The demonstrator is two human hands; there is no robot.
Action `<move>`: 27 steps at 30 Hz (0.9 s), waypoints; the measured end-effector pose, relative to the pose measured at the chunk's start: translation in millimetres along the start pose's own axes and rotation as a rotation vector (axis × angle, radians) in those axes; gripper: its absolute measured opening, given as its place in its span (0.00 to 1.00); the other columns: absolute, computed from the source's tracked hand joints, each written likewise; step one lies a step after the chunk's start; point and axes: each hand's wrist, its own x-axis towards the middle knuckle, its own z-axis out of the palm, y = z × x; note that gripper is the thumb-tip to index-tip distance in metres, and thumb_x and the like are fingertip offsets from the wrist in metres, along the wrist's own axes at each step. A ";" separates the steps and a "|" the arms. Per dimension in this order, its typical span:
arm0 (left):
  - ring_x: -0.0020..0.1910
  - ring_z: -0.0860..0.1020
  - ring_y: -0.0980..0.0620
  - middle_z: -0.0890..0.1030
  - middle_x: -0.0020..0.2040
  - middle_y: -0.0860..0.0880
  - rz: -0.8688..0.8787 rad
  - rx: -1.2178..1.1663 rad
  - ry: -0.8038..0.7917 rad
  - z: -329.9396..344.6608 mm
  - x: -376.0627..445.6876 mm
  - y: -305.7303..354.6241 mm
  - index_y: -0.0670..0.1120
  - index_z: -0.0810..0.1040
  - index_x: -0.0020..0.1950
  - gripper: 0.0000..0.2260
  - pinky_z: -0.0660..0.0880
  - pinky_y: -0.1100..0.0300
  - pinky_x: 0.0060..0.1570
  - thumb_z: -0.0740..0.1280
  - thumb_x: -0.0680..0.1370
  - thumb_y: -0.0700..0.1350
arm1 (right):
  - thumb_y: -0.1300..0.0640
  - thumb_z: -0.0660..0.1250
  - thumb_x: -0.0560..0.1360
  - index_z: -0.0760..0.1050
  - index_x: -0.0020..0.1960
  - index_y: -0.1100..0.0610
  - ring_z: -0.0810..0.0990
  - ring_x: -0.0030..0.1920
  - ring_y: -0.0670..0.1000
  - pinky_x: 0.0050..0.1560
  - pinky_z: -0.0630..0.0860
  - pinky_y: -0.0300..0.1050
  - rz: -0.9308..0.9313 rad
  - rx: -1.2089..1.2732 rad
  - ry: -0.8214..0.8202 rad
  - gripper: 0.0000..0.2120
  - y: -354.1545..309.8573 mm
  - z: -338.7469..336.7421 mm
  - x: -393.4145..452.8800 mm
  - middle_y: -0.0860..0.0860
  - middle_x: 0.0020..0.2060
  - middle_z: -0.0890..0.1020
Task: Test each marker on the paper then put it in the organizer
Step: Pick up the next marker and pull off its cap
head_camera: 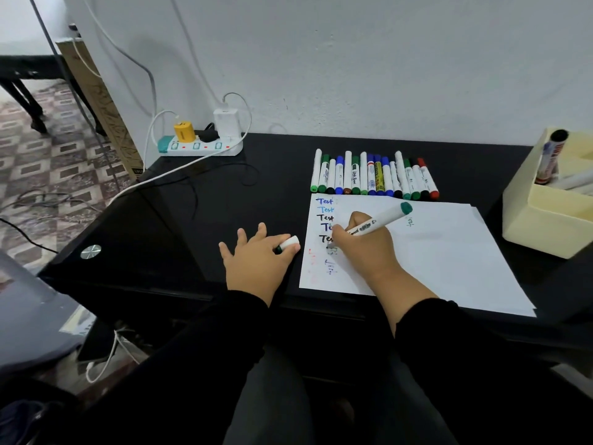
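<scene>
My right hand (362, 248) grips a white marker with a green end (382, 221), its tip down on the white paper (433, 252) near the left margin, where several "Test" words are written in blue and black. My left hand (256, 260) rests on the black desk just left of the paper and pinches the marker's white cap (288, 244). A row of several capped markers (372, 176) lies above the paper. The pale yellow organizer (545, 220) stands at the right edge with a few markers (550, 155) in it.
A white power strip (200, 147) with chargers and cables sits at the desk's back left, with a white cable trailing across the desk. The wall rises behind the desk. A patterned floor and a leaning cardboard box lie to the left.
</scene>
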 end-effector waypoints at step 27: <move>0.76 0.49 0.46 0.59 0.76 0.53 0.008 0.003 0.003 0.9 1.0 -1.0 0.64 0.71 0.65 0.17 0.40 0.42 0.71 0.56 0.77 0.63 | 0.64 0.63 0.72 0.56 0.30 0.55 0.71 0.35 0.52 0.35 0.62 0.42 0.001 0.108 0.012 0.19 4.3 -1.0 0.8 0.51 0.26 0.63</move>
